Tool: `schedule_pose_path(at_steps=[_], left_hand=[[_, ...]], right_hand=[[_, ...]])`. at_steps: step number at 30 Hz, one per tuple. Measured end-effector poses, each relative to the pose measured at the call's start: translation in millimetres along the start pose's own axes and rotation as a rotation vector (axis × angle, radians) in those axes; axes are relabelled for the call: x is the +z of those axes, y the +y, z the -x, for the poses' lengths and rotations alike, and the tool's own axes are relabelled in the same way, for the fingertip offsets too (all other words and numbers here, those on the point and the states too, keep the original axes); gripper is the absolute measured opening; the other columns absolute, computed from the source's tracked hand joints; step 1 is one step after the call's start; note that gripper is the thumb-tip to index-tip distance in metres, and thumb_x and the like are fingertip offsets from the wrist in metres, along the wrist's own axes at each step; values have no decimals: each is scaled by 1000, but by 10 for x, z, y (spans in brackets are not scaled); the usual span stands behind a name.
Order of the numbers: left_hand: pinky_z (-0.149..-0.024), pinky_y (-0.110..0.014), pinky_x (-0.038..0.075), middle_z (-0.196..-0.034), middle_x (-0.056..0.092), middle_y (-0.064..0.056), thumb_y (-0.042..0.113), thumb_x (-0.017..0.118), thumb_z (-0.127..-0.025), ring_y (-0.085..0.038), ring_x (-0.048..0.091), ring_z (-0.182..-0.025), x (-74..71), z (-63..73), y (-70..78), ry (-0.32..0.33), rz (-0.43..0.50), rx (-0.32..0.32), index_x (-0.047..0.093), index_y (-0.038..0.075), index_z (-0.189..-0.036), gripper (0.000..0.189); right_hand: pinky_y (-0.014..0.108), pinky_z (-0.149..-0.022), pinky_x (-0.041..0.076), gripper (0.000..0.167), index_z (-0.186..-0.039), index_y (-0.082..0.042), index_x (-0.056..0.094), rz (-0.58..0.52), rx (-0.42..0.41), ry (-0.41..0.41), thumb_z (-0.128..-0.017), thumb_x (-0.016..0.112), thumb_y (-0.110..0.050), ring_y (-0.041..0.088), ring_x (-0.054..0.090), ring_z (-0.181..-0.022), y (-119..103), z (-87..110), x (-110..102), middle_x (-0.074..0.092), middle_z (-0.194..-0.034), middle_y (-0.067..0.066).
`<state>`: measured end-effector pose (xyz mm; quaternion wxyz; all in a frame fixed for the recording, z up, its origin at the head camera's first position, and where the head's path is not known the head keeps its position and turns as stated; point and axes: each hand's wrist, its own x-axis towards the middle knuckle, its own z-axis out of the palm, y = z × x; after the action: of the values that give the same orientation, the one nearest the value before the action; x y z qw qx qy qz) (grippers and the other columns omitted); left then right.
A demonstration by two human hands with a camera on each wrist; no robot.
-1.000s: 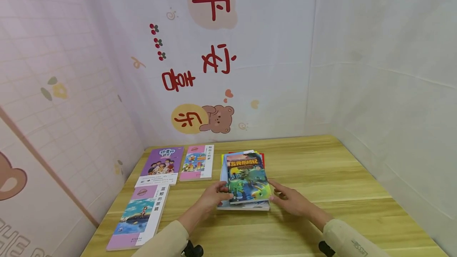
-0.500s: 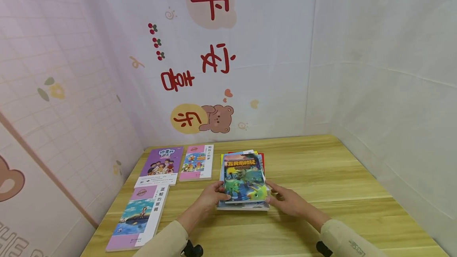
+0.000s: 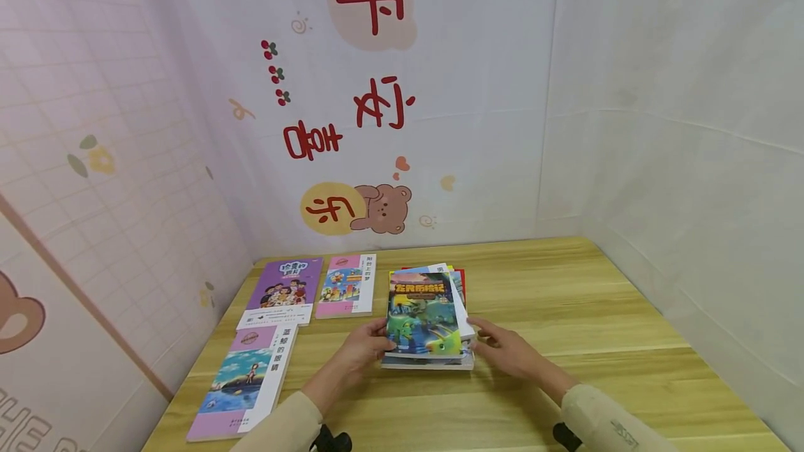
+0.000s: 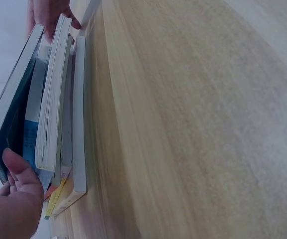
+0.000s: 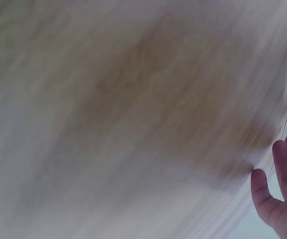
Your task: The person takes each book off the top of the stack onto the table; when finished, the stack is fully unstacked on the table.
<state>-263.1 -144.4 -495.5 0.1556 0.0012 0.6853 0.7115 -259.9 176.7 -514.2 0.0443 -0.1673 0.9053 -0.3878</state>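
Pinched between thumb and fingers of the left hand (image 3: 363, 347): dinosaur book (image 3: 423, 318), atop the pile (image 4: 53, 104) near the middle of the table (image 3: 553, 305), tilted up at its left end. Beside the pile's right edge: right hand (image 3: 507, 352), fingers loosely spread, gripping nothing, contact uncertain. Apparently at the stage of squaring the pile. Probably called for next: lowering the tilted book flat, edges matched to those below.

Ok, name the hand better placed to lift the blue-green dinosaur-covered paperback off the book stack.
Probably the left hand: it holds the paperback by its left edge; the right hand is across, beside lower books.
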Motion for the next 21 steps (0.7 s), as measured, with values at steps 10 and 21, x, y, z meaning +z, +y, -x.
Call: schedule_pose_path(at_steps=[10, 21], left_hand=[[-91, -39, 54, -144, 42, -27, -11, 63, -84, -25, 60, -107, -34, 13, 3, -97, 106, -1, 23, -10, -151, 79], [-87, -40, 55, -145, 43, -25, -13, 58, -84, -26, 62, -106, -59, 48, -17, -148, 176, 34, 19, -3, -155, 81]], right_hand=[[64, -101, 38, 65, -150, -18, 45, -38, 33, -10, -92, 71, -37, 43, 53, -124, -49, -1, 12, 57, -134, 26], [66, -103, 34, 79, -154, -20, 36, 25, 41, -82, -89, 73, -45, 43, 53, -124, -57, 10, -6, 56, -134, 26]])
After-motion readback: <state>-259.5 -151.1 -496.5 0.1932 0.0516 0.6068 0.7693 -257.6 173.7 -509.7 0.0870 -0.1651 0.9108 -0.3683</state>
